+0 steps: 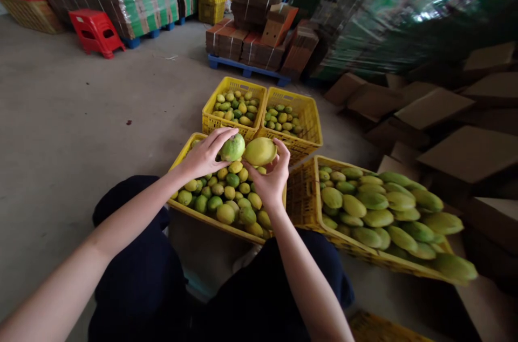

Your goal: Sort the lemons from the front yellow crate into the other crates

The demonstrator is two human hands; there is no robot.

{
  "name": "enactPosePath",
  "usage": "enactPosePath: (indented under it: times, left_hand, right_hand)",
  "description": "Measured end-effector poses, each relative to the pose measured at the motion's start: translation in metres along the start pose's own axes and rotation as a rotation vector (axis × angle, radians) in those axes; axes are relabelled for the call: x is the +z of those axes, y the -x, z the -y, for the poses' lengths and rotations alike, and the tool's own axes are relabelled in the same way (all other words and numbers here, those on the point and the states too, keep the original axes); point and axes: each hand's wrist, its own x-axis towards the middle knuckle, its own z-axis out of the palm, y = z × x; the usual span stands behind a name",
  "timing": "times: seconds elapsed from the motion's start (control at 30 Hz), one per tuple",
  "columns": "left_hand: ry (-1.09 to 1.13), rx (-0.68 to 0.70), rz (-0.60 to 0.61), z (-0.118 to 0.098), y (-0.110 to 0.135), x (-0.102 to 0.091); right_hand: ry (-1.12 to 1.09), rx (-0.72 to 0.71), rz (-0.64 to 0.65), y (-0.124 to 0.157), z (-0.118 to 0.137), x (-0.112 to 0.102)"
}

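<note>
My left hand (206, 154) holds a round-looking green fruit (232, 148), its dark stem end showing. Close beside it, my right hand (272, 173) grips an oval yellow-green fruit (260, 151) between thumb and fingers. The two fruits are side by side, nearly touching, above a yellow plastic crate (218, 225). Lemon-like green and yellow fruits (225, 213) fill this crate. Their exact kind is not certain. Both wrists partly cover the crate's contents.
Two yellow crates (290, 95) with similar fruit stand behind. To the right, another crate (307, 196) is heaped with longer green fruits (378, 218). Cardboard boxes (435, 107) lie farther right. A red stool (96, 33) and a blue pallet (247, 68) of flattened cartons stand beyond.
</note>
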Motion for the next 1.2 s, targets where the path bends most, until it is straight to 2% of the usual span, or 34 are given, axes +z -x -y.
enactPosePath:
  times: [0.1, 0.27, 0.4, 0.5, 0.73, 0.83, 1.03, 1.1, 1.2]
  left_hand:
    - [-0.053, 0.041, 0.019, 0.003, 0.002, 0.001]
    - [-0.120, 0.074, -0.026, 0.006, 0.001, -0.001]
    - [-0.243, 0.169, -0.091, 0.013, -0.001, -0.001]
    - [-0.314, 0.184, -0.151, 0.015, -0.003, -0.002]
    - [-0.274, 0.130, -0.249, 0.007, -0.005, -0.005]
    - [-0.175, 0.087, -0.294, 0.001, -0.003, -0.005]
    - [0.076, -0.043, -0.420, -0.005, -0.001, 0.000]
    - [0.074, -0.020, -0.419, 0.003, -0.002, 0.001]
    - [-0.109, 0.154, -0.385, 0.021, -0.005, -0.001]
  right_hand:
    - [0.084, -0.138, -0.064, 0.001, -0.001, 0.000]
    - [0.084, -0.183, -0.058, 0.002, -0.003, 0.001]
    - [0.198, -0.264, -0.114, 0.002, -0.003, 0.002]
    - [0.263, -0.289, -0.149, 0.002, -0.003, 0.001]
    - [0.224, -0.248, -0.144, 0.002, 0.001, 0.002]
    - [0.148, -0.214, -0.127, 0.001, 0.007, 0.004]
    - [0.113, -0.252, -0.169, -0.001, 0.014, 0.004]
    - [0.104, -0.214, -0.156, -0.003, 0.014, 0.003]
    - [0.084, -0.158, -0.146, -0.006, 0.013, 0.001]
